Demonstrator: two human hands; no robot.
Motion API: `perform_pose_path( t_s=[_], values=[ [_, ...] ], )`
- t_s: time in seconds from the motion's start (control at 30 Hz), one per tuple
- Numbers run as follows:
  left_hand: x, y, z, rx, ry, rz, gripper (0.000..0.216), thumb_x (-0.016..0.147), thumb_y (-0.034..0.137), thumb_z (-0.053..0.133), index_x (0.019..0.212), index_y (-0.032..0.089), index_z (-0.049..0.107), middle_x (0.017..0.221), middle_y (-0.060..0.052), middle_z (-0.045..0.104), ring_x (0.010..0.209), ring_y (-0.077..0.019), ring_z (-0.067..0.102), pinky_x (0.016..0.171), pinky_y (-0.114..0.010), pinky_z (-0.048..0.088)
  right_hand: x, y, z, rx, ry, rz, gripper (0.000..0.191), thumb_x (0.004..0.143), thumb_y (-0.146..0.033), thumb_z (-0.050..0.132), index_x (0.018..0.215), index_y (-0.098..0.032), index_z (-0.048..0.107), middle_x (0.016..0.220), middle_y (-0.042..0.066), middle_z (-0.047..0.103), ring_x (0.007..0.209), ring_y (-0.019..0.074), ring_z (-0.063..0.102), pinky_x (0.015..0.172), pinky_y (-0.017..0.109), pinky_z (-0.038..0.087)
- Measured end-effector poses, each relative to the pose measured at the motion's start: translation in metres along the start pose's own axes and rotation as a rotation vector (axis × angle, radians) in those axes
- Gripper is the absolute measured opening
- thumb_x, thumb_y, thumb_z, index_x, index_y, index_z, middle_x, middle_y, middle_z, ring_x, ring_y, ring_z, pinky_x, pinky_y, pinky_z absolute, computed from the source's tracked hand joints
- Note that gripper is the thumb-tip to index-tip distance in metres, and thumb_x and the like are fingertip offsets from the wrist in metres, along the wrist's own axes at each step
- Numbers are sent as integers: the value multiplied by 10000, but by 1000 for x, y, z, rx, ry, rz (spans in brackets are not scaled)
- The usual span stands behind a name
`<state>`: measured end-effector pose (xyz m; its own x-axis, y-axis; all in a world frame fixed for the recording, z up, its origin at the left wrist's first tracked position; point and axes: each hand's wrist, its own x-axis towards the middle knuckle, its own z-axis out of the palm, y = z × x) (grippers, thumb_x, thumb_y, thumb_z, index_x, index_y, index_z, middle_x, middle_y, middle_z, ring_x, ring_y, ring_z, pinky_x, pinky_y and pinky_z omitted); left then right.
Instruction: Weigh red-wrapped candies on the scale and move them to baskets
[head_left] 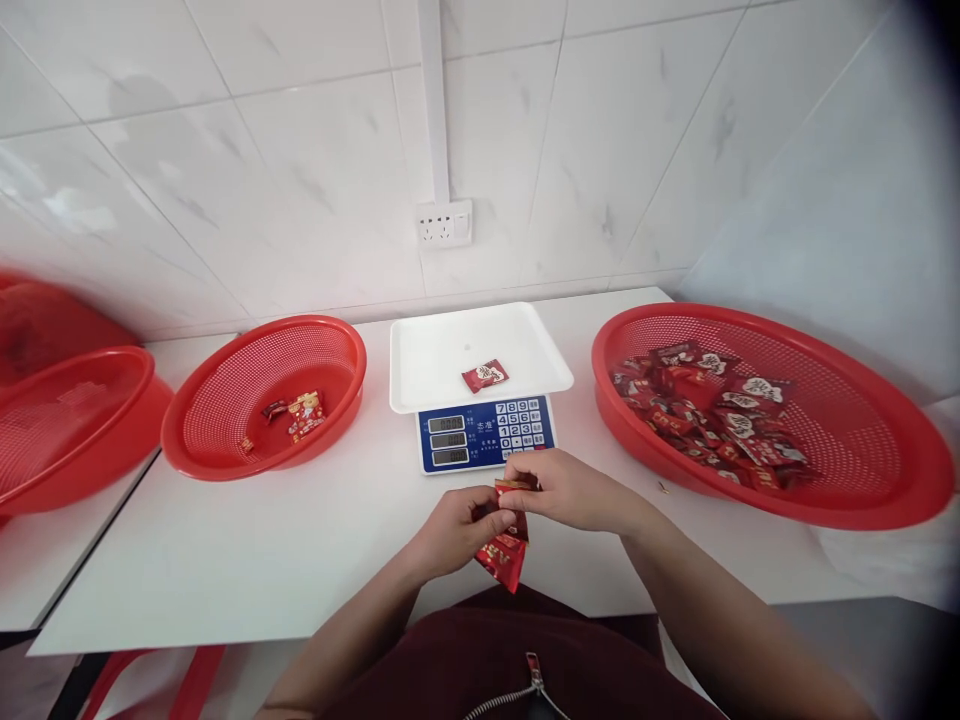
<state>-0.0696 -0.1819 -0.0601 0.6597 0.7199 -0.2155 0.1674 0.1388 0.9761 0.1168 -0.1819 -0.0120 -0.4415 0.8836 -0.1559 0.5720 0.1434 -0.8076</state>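
Note:
Both hands meet in front of the scale, over the table's front edge. My left hand [463, 528] is closed around the side of a red packet [504, 560] with gold lettering, which hangs tilted below the fingers. My right hand [559, 492] pinches the packet's upper end, thumb against the left thumb. What lies under the fingers is partly hidden. Just beyond is a digital scale [486, 432] with a blue keypad panel and a white tray [431, 365]. On that tray lies one small dark red packet [485, 376] with white lettering.
A large red basket [885, 440] at right holds many small red packets [739, 425]. Another red basket [225, 375] at left contains a few packets [306, 415]. A further red basket [75, 430] stands at far left. Behind the white table [300, 550], the tiled wall has a socket [444, 224].

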Motion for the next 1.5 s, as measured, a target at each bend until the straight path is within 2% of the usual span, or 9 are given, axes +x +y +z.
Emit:
perform_pose_path(
  t_s=[0.13, 0.23, 0.4, 0.53, 0.67, 0.8, 0.97, 1.27, 1.5],
  values=[
    [6, -5, 9, -288, 83, -66, 396, 799, 511, 563, 845, 123, 628, 711, -30, 592, 625, -115, 514, 572, -219, 397, 1, 15, -8, 194, 68, 41, 283, 802, -466, 547, 717, -197, 531, 601, -28, 524, 530, 105, 447, 485, 229, 354],
    [9, -10, 15, -565, 185, -198, 435, 793, 559, 537, 810, 131, 609, 664, -6, 526, 541, -80, 452, 451, -174, 331, 16, 25, -18, 338, 306, 97, 330, 801, -528, 533, 732, -206, 508, 540, -40, 509, 476, 100, 455, 449, 227, 368],
    [7, -15, 15, -785, 110, -448, 407, 771, 559, 544, 845, 162, 593, 699, 1, 538, 494, -71, 462, 369, -147, 318, 58, 21, -36, 507, 580, 63, 261, 819, -452, 556, 913, -209, 557, 729, 22, 654, 622, 139, 606, 600, 286, 519],
    [-2, -16, 9, -858, 53, -433, 300, 747, 420, 566, 924, 180, 607, 816, -18, 593, 611, -113, 572, 456, -180, 448, 66, 8, -35, 492, 529, 3, 453, 865, -386, 509, 1287, -248, 419, 1006, 68, 677, 861, 173, 648, 784, 357, 548],
    [-11, -15, 1, -847, 52, -263, 323, 616, 154, 616, 937, 191, 600, 897, -26, 607, 798, -169, 617, 658, -257, 515, 39, 12, -12, 350, 277, 24, 390, 855, -387, 509, 1215, -238, 519, 991, 63, 672, 841, 188, 646, 770, 387, 544],
    [-13, -13, 1, -641, 37, -198, 355, 687, 207, 693, 1008, 194, 541, 971, -47, 617, 824, -195, 642, 692, -296, 496, 2, 27, 14, 331, 90, 50, 381, 834, -418, 529, 1161, -226, 569, 1019, 63, 661, 886, 203, 634, 807, 399, 518],
    [-5, -12, 12, -388, 64, -110, 488, 681, 317, 743, 1080, 189, 494, 834, -22, 594, 705, -154, 607, 644, -292, 471, -29, 41, 30, 354, 130, 183, 340, 808, -465, 553, 1082, -270, 608, 1066, 54, 647, 896, 223, 619, 800, 384, 502],
    [6, -10, 20, -293, 23, -132, 455, 683, 360, 723, 1036, 158, 518, 796, 2, 551, 614, -93, 531, 558, -246, 462, -41, 47, 25, 402, 87, 213, 293, 822, -454, 539, 755, -175, 597, 629, -13, 553, 575, 122, 493, 540, 250, 396],
    [1, -11, 12, -349, 152, -130, 430, 723, 279, 677, 1111, 208, 507, 1017, -36, 552, 796, -122, 570, 667, -247, 448, -24, 52, 0, 403, 341, 207, 372, 807, -491, 539, 943, -156, 628, 691, 18, 605, 550, 119, 511, 523, 258, 438]
  ],
)
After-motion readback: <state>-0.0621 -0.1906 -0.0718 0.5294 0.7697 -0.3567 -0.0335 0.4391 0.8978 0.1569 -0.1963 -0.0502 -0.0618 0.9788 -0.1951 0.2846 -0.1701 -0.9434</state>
